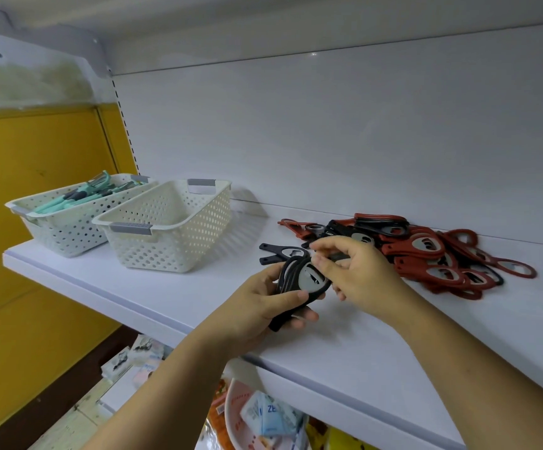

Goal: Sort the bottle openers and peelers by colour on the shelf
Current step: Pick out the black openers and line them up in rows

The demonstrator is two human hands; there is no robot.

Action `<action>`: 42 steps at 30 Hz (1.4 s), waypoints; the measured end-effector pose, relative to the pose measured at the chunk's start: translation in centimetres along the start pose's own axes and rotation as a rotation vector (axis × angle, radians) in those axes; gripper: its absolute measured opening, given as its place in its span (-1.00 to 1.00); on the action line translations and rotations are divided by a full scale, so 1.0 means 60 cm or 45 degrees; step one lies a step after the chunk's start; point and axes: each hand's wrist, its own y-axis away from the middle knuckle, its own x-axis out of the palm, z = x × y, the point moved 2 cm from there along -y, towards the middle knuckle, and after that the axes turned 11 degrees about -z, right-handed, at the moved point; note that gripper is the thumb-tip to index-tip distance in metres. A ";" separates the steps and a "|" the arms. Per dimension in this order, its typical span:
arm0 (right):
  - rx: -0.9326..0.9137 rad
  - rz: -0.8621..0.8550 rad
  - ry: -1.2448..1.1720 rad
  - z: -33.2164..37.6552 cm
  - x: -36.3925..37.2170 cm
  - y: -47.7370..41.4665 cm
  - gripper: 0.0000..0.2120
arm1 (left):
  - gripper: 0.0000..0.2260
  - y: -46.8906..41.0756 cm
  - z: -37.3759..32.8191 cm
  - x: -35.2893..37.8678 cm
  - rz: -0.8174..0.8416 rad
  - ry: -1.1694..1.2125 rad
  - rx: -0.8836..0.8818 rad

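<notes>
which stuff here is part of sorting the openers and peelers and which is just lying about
Part of the job:
black openers, gripped by the left hand, right hand pinching at them
red openers
teal peelers in the far basket
empty basket
shelf

Just lying about:
packets below
yellow panel

Yellow panel (36, 206) at left; blue-white packets (273, 414), pale plate (232, 407) on lower level.

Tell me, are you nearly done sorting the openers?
Not nearly. Done: teal peelers sit in the left basket. In hand: the left hand grips a stack of black openers, the right hand pinching at it. Left: the mixed red and black pile on the shelf, two loose black ones, and the cream basket looks empty.
</notes>
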 end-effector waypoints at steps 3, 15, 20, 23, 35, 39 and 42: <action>0.079 0.180 -0.038 0.005 -0.002 0.005 -0.86 | -0.66 -0.002 0.005 -0.002 -0.053 -0.073 0.015; -0.099 0.018 -0.076 0.008 -0.011 -0.001 -0.71 | -0.93 -0.026 -0.023 0.028 0.173 -0.164 -0.298; -0.041 -0.129 0.036 0.004 -0.036 -0.010 -0.91 | -0.92 -0.050 -0.008 0.020 -0.230 0.056 -0.238; 0.053 0.245 0.208 0.004 -0.020 0.004 -0.86 | -0.82 -0.053 -0.004 0.016 -0.286 0.159 -0.216; 0.151 0.463 -0.013 -0.002 -0.007 0.018 -0.86 | -0.63 -0.033 -0.023 0.047 0.042 -0.405 0.016; 0.183 0.394 0.103 -0.013 -0.008 0.013 -0.85 | -0.21 -0.032 -0.048 0.029 -0.008 -0.331 0.214; 0.140 0.420 0.118 -0.019 -0.003 0.014 -0.81 | -0.29 -0.031 -0.049 0.025 -0.040 -0.522 0.312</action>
